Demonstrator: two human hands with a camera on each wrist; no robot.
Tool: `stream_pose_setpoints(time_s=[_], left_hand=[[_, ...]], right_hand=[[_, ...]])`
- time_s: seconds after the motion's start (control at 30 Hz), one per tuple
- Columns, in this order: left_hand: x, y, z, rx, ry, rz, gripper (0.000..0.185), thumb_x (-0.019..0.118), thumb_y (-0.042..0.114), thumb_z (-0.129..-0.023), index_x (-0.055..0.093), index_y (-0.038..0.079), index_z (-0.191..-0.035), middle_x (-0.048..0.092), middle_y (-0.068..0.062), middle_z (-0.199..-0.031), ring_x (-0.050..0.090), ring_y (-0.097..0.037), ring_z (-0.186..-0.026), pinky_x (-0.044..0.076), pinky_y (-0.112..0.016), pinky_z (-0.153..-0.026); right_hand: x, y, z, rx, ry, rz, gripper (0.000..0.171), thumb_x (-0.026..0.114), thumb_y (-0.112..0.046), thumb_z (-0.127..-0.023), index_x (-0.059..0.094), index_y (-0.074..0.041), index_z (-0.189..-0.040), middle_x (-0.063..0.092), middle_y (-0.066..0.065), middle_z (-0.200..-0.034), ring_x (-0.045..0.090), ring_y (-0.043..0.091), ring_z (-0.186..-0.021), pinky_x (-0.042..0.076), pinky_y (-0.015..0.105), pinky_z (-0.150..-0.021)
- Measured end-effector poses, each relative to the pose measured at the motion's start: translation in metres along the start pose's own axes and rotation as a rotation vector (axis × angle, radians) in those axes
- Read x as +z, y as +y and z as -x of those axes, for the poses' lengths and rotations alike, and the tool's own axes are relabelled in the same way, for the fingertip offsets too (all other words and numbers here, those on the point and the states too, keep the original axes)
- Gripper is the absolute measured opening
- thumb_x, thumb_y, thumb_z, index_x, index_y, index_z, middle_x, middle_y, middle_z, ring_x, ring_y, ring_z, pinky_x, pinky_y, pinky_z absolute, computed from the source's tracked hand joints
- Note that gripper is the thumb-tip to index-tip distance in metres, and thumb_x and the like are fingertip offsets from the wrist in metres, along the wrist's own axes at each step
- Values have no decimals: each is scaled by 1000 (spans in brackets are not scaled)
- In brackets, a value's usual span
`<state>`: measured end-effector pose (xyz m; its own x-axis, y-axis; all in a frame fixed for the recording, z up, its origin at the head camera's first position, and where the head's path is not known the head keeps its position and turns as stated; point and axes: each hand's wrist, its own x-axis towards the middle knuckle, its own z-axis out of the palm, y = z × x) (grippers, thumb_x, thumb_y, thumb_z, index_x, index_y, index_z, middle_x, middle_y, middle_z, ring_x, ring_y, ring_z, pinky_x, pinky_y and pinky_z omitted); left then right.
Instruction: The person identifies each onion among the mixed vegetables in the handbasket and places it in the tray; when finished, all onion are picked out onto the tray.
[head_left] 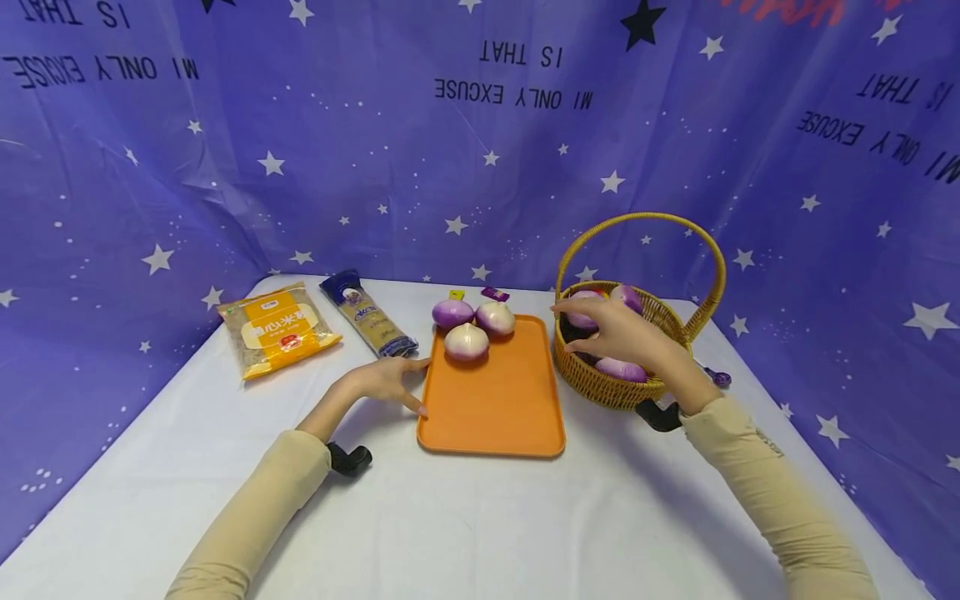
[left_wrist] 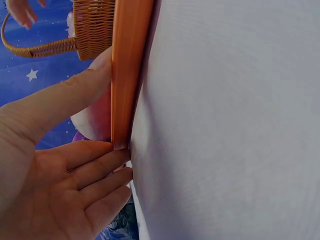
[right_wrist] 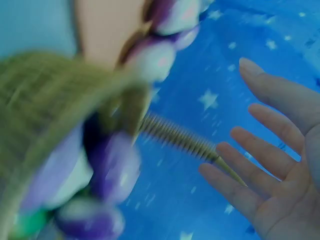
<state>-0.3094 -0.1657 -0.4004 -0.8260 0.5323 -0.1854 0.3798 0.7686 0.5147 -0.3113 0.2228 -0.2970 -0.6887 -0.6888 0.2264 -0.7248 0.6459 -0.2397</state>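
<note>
The orange tray point(head_left: 491, 408) lies flat near the middle of the white surface point(head_left: 450, 533) and serves as the landmark here. The left hand point(head_left: 386, 379) rests on the surface against the tray's left edge, fingers straight and relaxed, gripping nothing; the left wrist view shows the fingertips point(left_wrist: 117, 160) touching the tray's rim point(left_wrist: 125, 75) while the thumb lies along that rim. Three purple-and-white onions point(head_left: 467, 340) sit bunched at the tray's far end, leaving the near part of the tray bare. Just to the right of the tray stands a wicker basket point(head_left: 607, 383) with a tall arched handle point(head_left: 645, 221), holding more onions point(head_left: 621, 369). The right hand point(head_left: 611, 329) hovers over the basket's left rim, below the handle, fingers spread and loose, holding nothing; the right wrist view, though blurred, shows the open palm point(right_wrist: 280, 165) beside the handle. To the left of the tray, beyond the left hand, lie a dark blue noodle packet point(head_left: 367, 321) and, farther left, a yellow packet point(head_left: 277, 329), both clear of the tray's edge. Nearer than the tray the surface lies broad between the two sleeves.
</note>
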Motion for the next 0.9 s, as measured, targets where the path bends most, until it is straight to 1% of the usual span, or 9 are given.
stream_pose_setpoints(time_s=[0.13,0.2,0.27,0.33,0.4,0.53,0.7,0.8,0.9], left_hand=[[-1,0,0,5,2,-1,100,84,43,-71,34,2,-149,37,-25,-147,33,-43,-135,27,-55,-110],[-1,1,0,7,4,0,100,84,43,-72,35,2,-148,37,-26,-147,33,-44,-135,27,-55,-110],[-1,1,1,7,5,2,99,84,42,-72,35,2,-148,37,-26,-147,32,-43,-135,27,-55,-111],[-1,2,1,10,5,1,99,84,42,-72,35,2,-148,38,-26,-147,33,-43,-135,27,-55,-110],[0,2,1,14,4,1,99,84,42,-72,35,2,-148,38,-26,-147,33,-44,-135,27,-55,-110],[1,1,0,12,6,2,99,84,42,-72,35,2,-148,37,-26,-147,32,-44,-135,27,-56,-110],[2,-1,0,5,-1,7,100,83,44,-72,34,3,-149,36,-25,-148,32,-43,-136,26,-55,-111],[2,-2,-1,3,-5,8,100,83,45,-72,34,4,-149,36,-25,-148,31,-43,-136,26,-55,-111],[1,-2,-1,2,-4,10,100,83,45,-71,34,4,-149,36,-25,-148,32,-43,-135,27,-55,-111]], right_hand=[[-15,26,14,48,17,52,58,79,-14,-81,56,-7,-134,65,11,-109,60,26,-90,50,43,-84],[-23,39,18,109,19,69,57,78,-13,-80,57,-8,-133,66,11,-105,59,27,-87,50,44,-82],[-29,52,19,178,15,70,57,78,-13,-80,58,-7,-133,66,14,-106,59,32,-91,49,47,-85],[-34,65,19,232,11,78,56,79,-13,-79,58,-6,-131,64,17,-119,58,36,-105,46,54,-92],[-37,78,17,263,5,98,56,80,-13,-79,59,-2,-130,63,21,-120,55,41,-112,43,57,-96],[-40,97,12,311,-20,134,56,78,-16,-81,57,2,-129,61,26,-121,50,47,-116,37,60,-100],[-38,113,5,416,-96,73,59,75,-21,-85,52,1,-134,52,30,-131,37,52,-126,27,66,-104],[-35,121,1,450,-121,40,63,74,-23,-85,49,1,-137,49,31,-134,34,51,-128,26,65,-105],[-30,127,-3,450,-125,26,64,75,-22,-84,49,1,-137,51,30,-131,38,49,-126,30,63,-104]])
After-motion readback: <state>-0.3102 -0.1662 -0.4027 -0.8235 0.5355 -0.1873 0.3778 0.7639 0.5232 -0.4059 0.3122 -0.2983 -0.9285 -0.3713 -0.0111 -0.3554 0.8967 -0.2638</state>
